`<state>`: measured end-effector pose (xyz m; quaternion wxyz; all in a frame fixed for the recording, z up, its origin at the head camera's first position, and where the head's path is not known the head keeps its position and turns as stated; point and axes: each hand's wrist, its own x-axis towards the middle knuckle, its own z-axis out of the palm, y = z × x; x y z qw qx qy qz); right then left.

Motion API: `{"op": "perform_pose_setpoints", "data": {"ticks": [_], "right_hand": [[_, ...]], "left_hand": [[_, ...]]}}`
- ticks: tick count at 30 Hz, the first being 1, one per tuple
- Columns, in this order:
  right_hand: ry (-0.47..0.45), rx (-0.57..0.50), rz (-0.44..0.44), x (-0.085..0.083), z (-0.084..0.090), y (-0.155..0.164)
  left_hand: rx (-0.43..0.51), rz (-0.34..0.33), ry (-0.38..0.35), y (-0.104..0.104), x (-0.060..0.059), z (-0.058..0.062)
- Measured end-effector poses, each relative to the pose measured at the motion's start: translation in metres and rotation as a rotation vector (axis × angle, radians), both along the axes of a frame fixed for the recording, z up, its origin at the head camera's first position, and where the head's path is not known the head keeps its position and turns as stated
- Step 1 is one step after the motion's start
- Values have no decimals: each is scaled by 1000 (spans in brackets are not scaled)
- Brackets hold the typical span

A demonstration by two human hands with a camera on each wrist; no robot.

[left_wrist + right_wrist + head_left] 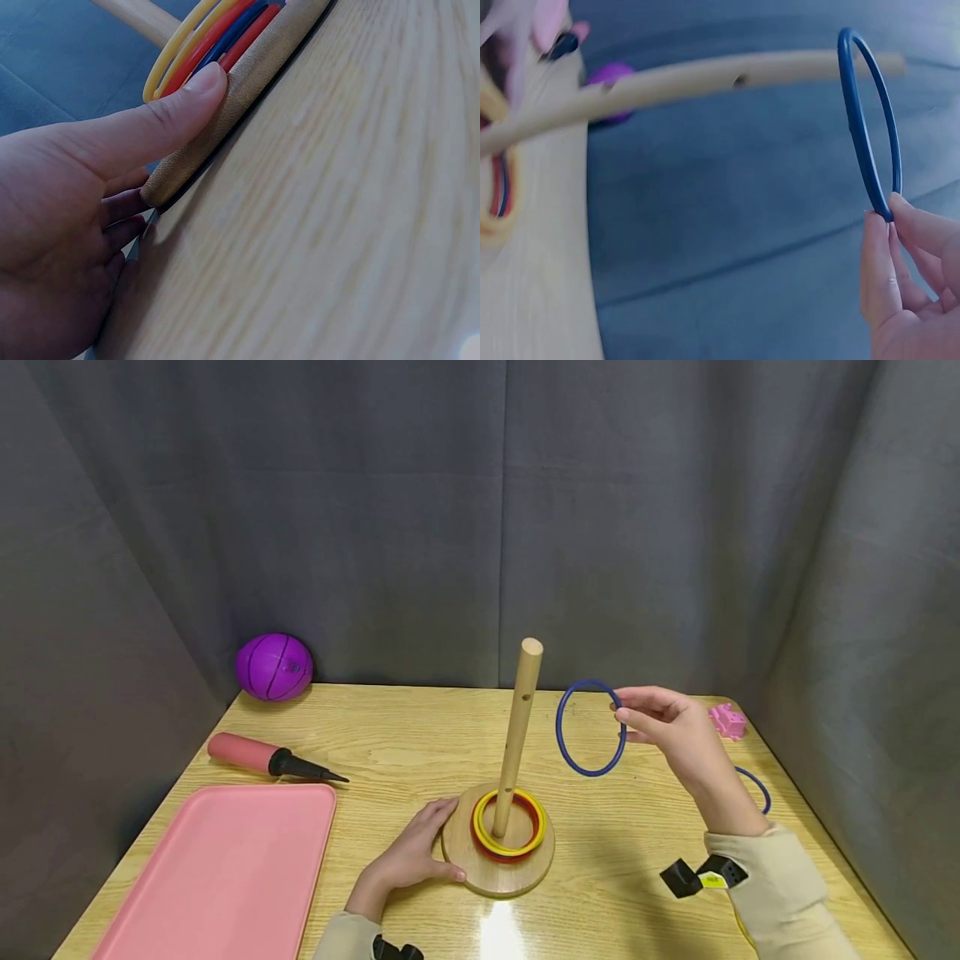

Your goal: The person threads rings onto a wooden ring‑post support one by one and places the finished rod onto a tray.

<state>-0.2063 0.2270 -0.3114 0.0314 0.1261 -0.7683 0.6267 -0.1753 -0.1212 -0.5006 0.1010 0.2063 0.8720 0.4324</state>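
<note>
Left hand lies spread against the base, lower centre, probably steadying it; right hand, right of centre, pinches a blue ring.

I see one ball, one pump, one tray, one pink toy, one stand, five stacked rings, three unstacked rings.

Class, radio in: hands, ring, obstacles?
Left hand grips base. Right hand pinches blue ring. Ring raised beside peg, not on it. Nothing visible between them.
</note>
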Motion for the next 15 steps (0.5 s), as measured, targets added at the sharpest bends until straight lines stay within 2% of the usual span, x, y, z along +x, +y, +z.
{"op": "perform_pose_setpoints", "data": {"ticks": [7, 15], "right_hand": [[42, -187, 106, 3, 29, -22], [0, -360, 133, 5, 49, -45]], "left_hand": [[-8, 2, -5, 0, 1, 0], [-5, 0, 2, -1, 1, 1]]}}
